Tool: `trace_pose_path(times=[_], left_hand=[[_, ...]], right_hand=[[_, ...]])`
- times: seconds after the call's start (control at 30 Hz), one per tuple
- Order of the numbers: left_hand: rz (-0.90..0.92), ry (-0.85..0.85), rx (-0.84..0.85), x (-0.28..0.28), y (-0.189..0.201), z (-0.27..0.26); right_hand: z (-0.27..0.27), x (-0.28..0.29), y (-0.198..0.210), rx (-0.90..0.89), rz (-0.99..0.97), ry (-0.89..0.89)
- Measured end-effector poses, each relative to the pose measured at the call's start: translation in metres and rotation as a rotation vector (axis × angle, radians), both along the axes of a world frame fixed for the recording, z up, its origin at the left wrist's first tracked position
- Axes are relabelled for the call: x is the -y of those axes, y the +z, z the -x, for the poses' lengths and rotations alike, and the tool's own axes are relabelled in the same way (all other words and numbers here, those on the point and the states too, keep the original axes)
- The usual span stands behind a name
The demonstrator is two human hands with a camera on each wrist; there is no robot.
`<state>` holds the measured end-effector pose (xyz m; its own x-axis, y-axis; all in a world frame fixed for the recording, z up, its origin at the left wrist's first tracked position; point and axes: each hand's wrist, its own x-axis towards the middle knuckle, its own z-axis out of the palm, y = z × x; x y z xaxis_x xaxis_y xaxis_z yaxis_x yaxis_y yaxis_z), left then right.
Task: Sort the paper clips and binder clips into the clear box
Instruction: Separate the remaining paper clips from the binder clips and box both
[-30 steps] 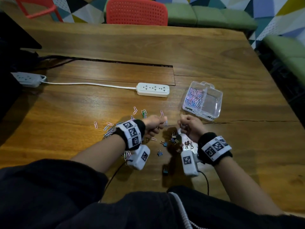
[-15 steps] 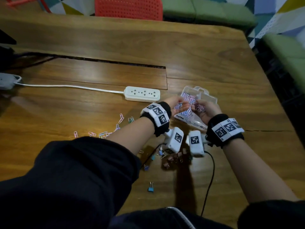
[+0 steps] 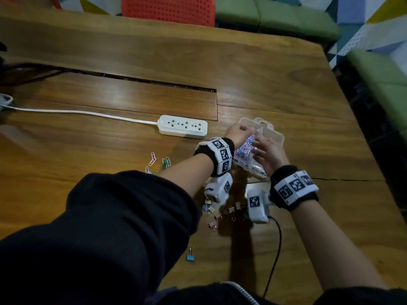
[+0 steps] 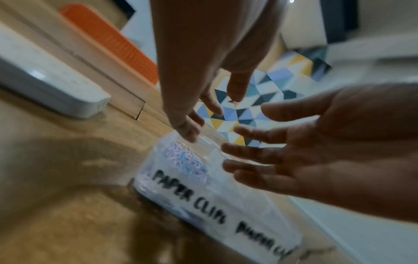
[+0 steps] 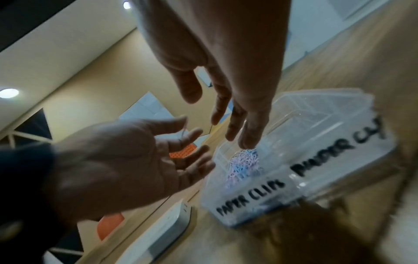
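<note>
Change: both hands have left the loose clips near the body and now hang over the clear box [image 3: 272,137], farther out on the worktop [image 3: 286,84].
Left hand [image 3: 239,131]: its grip is released; the fingers [image 5: 192,141] are spread and relaxed, palm open, and they hold nothing.
Right hand [image 3: 267,151]: also a released grip; straight fingers [image 4: 244,150] point down over the box, and nothing is held.
Clear box: it stands on the worktop directly under both grips, with "PAPER CLIPS" handwritten on its front wall; the second label is blurred.
Paper clips in box [image 3: 245,148]: a pink, blue and white heap in the compartment below the left grip.
Loose paper clips [image 3: 158,160]: a few coloured ones lie on the wood, well to the left of the left grip.
Binder clips [image 3: 217,216]: a small group lies behind both grips, towards the body; one blue binder clip [image 3: 190,256] lies apart, nearer still.
Worktop: dark brown wood with a long cable slot; a white power strip [image 3: 183,129] with its cord lies just left of the left grip.
Room: a red perforated chair [image 3: 167,9] and green cushioned seats [image 3: 275,16] stand beyond the far edge, before a wall of coloured triangles.
</note>
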<state>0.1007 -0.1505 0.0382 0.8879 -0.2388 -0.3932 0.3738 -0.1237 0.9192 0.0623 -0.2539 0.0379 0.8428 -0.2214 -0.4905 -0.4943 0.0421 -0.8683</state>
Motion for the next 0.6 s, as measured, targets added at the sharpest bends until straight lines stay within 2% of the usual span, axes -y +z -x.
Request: trace_pose_path(times=[0.07, 0.13, 0.27, 0.37, 0.4, 0.53, 0.6], left_hand=[[-0.142, 0.061, 0.074, -0.004, -0.006, -0.001], [-0.205, 0.069, 0.076, -0.008, -0.009, -0.003], [-0.112, 0.008, 0.022, -0.021, -0.009, 0.002], [-0.009, 0.029, -0.027, -0.045, -0.005, 0.010], [-0.025, 0.030, -0.016, -0.057, -0.004, 0.012], [-0.365, -0.024, 0.138, -0.129, -0.023, 0.023], [-0.658, -0.124, 0.179, -0.167, -0.041, 0.030]], right_hand=[[0.016, -0.002, -0.006, -0.008, 0.043, -0.009], [0.031, -0.007, -0.011, -0.009, 0.061, -0.011], [0.050, -0.024, -0.020, 0.042, 0.129, 0.046], [0.056, -0.042, -0.025, 0.080, 0.216, 0.095], [0.057, -0.048, -0.027, 0.100, 0.257, 0.125], [0.061, -0.083, -0.036, 0.135, 0.438, 0.398], [0.061, -0.103, -0.040, 0.136, 0.586, 0.579]])
